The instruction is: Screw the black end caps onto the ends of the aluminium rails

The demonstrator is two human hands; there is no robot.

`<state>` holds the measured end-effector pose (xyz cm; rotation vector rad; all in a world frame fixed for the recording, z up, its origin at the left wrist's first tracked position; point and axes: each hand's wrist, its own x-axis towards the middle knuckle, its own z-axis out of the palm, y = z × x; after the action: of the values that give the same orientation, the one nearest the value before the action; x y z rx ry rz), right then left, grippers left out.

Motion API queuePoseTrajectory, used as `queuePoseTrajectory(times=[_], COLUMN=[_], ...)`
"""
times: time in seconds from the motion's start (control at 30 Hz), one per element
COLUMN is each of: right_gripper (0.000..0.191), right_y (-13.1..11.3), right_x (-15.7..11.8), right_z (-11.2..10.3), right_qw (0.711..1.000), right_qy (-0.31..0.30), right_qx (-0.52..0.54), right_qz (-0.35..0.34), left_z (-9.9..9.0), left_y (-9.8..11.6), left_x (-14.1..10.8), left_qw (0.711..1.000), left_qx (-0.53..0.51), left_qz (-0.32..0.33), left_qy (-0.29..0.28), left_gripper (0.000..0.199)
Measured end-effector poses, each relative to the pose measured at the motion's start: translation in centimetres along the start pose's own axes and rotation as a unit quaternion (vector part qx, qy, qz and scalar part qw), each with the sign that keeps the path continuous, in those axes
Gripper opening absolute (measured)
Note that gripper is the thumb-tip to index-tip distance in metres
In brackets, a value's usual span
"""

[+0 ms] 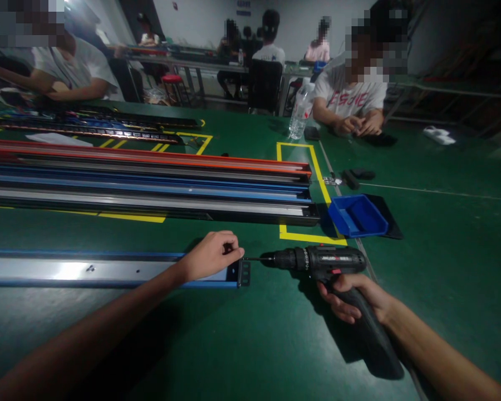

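Note:
My right hand point(350, 298) is wrapped round the handle of a black power drill point(334, 262), which lies level and points left. Its long thin bit point(259, 258) reaches the black end cap point(244, 274) of a blue-edged metal rail point(62, 269). My left hand point(212, 256) rests over the rail's right end, its thumb and forefinger pinched beside the bit's tip. Whatever is between those fingertips is too small to make out.
Behind the rail lie several long orange, blue and black profiles point(192, 189). A blue bin point(357, 216) sits right of them, near small black parts point(350, 179). A water bottle point(300, 111) stands farther back. People sit across the table.

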<state>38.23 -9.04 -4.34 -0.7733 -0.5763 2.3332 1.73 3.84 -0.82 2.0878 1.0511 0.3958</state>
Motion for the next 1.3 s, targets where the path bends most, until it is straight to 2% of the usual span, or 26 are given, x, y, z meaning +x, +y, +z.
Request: queuePoseTrajectory(times=[1.3], right_gripper=[0.027], right_y=[-0.16], right_x=[0.11], right_z=[0.48], right_qw=[1.000], right_qy=[0.002], right_qx=[-0.003], right_qz=[0.000], left_z=[0.00], left_y=[0.14], left_x=[0.04], left_qw=[1.000], left_qx=[0.006], left_qz=[0.007], left_qy=[0.007], left_gripper=[0.033])
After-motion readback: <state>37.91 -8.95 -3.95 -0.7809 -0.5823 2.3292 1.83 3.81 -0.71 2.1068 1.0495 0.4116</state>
